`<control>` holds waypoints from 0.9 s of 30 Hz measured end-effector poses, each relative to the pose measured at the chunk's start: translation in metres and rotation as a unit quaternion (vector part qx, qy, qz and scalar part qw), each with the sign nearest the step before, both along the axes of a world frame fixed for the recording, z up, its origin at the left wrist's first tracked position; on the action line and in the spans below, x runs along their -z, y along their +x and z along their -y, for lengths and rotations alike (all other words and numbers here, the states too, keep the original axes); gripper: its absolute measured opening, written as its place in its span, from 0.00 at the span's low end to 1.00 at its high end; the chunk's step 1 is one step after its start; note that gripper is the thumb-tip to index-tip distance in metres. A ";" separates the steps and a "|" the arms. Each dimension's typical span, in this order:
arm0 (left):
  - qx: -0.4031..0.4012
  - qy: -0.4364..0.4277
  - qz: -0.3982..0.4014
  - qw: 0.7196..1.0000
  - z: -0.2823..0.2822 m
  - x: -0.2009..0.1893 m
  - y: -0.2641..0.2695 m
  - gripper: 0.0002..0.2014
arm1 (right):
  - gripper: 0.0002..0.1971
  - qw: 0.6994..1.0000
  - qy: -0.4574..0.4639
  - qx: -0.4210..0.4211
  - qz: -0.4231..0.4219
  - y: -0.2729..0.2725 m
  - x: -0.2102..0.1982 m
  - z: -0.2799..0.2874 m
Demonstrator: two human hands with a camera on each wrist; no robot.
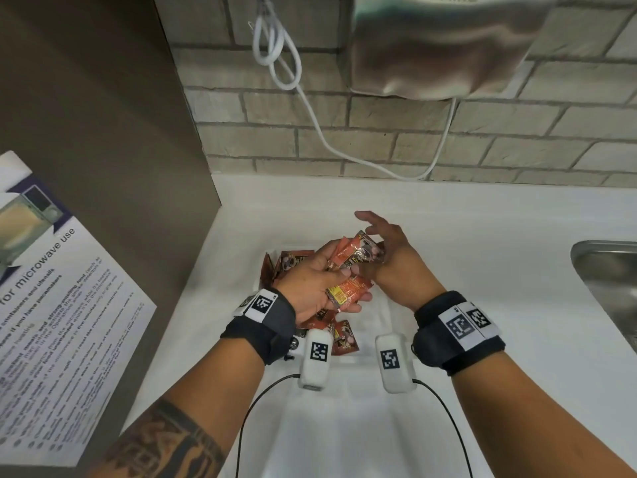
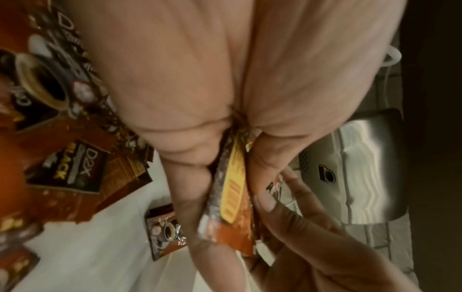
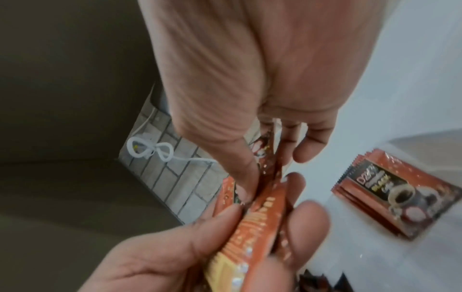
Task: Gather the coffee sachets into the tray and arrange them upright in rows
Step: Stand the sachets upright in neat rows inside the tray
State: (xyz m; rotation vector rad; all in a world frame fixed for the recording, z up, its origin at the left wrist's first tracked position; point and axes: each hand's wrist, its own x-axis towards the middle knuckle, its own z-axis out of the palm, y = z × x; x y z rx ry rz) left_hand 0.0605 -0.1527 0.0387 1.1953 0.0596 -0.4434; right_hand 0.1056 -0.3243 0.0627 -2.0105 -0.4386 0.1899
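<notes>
Over a pale translucent tray (image 1: pixel 386 315) on the white counter, my left hand (image 1: pixel 332 282) grips a bundle of orange coffee sachets (image 1: pixel 348 291) edge-on between thumb and fingers. My right hand (image 1: pixel 374 244) pinches the top of one sachet (image 1: pixel 362 251) of that bundle, index finger stretched out. The left wrist view shows the bundle (image 2: pixel 232 187) squeezed in my left hand (image 2: pixel 225 197). In the right wrist view, my right hand (image 3: pixel 270 168) pinches the sachet (image 3: pixel 268 158). Loose sachets lie flat in the tray (image 1: pixel 293 262) (image 1: pixel 344 339), and a small stack of sachets (image 3: pixel 390 193) lies there too.
A steel sink (image 1: pixel 606 281) is set into the counter at the right. A hand dryer (image 1: pixel 431 46) hangs on the brick wall, its white cable (image 1: pixel 310 108) looping down. A brown cabinet side with a microwave notice (image 1: pixel 51 305) stands at the left.
</notes>
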 end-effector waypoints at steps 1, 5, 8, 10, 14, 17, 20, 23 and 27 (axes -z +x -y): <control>0.000 0.017 0.002 1.000 -0.001 -0.001 -0.001 0.20 | 0.37 0.999 -0.018 -0.011 0.026 0.000 -0.001 0.000; -0.026 0.060 0.020 0.998 -0.008 0.000 -0.002 0.19 | 0.21 0.995 -0.046 0.026 0.084 0.000 -0.002 -0.001; -0.060 0.070 0.025 0.995 -0.015 0.001 -0.001 0.18 | 0.16 0.993 -0.051 0.091 0.057 0.002 -0.003 0.001; -0.086 0.072 0.023 0.993 -0.018 0.001 0.001 0.18 | 0.17 0.993 -0.078 0.089 0.014 0.005 -0.003 0.004; -0.141 0.068 0.018 0.987 -0.018 0.003 0.006 0.16 | 0.14 0.991 -0.070 0.019 -0.109 0.003 -0.002 0.007; -0.169 0.036 0.007 0.985 -0.015 0.003 0.009 0.14 | 0.09 0.988 -0.027 0.055 -0.141 -0.002 -0.004 0.004; -0.199 0.017 -0.006 0.980 -0.009 0.005 0.011 0.16 | 0.09 0.972 0.090 0.091 -0.198 -0.005 -0.007 -0.002; -0.213 0.001 -0.018 0.977 -0.002 0.006 0.012 0.17 | 0.13 0.977 0.086 0.084 -0.177 -0.009 -0.005 -0.008; -0.192 0.009 -0.006 0.981 0.004 0.006 0.012 0.12 | 0.19 0.993 -0.009 0.060 -0.106 -0.012 0.004 -0.011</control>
